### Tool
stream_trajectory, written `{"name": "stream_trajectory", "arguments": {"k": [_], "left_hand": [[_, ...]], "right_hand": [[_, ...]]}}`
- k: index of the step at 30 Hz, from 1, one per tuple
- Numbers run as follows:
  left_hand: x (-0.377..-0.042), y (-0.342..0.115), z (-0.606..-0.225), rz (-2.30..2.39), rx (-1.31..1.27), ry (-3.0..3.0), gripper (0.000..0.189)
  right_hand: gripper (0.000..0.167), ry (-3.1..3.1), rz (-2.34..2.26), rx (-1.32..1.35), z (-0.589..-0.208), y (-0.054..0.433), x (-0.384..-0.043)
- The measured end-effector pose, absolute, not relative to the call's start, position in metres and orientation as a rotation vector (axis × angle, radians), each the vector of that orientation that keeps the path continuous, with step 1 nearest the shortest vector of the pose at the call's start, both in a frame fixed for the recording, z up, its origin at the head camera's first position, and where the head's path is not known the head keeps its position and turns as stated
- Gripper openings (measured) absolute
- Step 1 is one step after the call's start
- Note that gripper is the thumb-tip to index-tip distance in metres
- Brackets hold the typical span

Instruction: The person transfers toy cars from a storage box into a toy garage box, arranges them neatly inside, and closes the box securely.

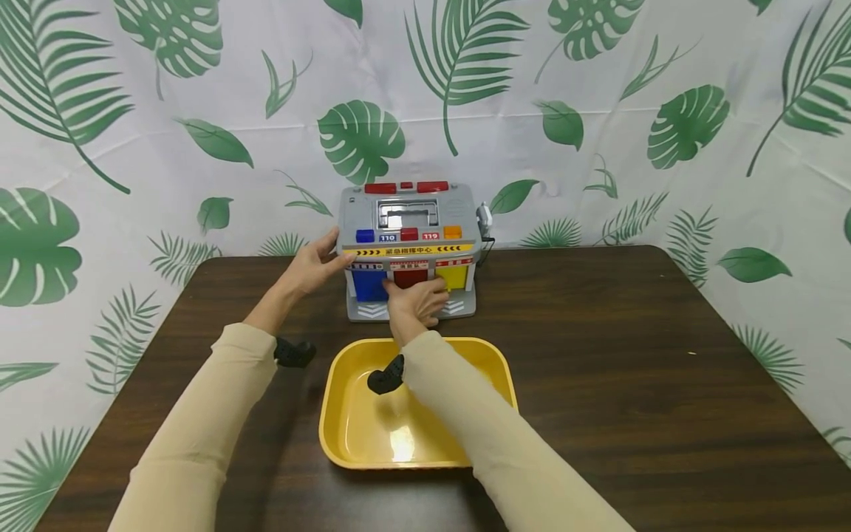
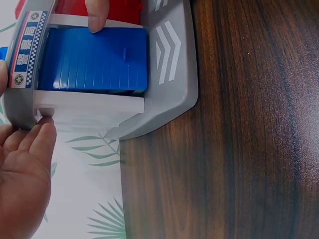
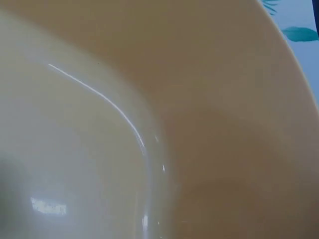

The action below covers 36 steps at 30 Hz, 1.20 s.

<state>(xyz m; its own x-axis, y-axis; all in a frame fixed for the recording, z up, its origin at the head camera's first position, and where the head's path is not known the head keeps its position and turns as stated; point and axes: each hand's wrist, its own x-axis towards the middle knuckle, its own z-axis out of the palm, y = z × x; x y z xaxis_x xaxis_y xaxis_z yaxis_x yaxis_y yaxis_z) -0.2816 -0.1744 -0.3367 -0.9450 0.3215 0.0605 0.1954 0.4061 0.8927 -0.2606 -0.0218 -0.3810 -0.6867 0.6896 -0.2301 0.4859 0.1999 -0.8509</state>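
A grey toy garage (image 1: pixel 359 210) stands against the back of the table, with a blue door (image 1: pixel 368 287), a red door (image 1: pixel 408 278) and a yellow door (image 1: pixel 452 278). My left hand (image 1: pixel 309 266) grips its upper left corner, thumb on the front and fingers against the side. At the front, my right hand (image 1: pixel 417 301) reaches in with its fingers spread and covers part of the red door. In the left wrist view, one right fingertip (image 2: pixel 97 15) touches the edge of the blue door (image 2: pixel 94 59), which looks closed.
A yellow tray (image 1: pixel 359 436) lies on the dark wooden table (image 1: pixel 631 369), in front of the garage and below my right forearm. Its inside wall fills most of the right wrist view. A leaf-patterned cloth (image 1: pixel 479 148) hangs behind. A small white part (image 1: pixel 484 216) with a cord sits at the garage's right side.
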Motion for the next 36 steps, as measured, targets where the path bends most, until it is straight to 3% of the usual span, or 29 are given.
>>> {"name": "stream_trajectory", "arguments": {"k": [36], "left_hand": [[-0.279,-0.166,-0.338,1.726,0.308,2.476,0.077]], "right_hand": [[0.102,-2.253,1.45,-1.165,-0.384,-0.023,-0.266]]}}
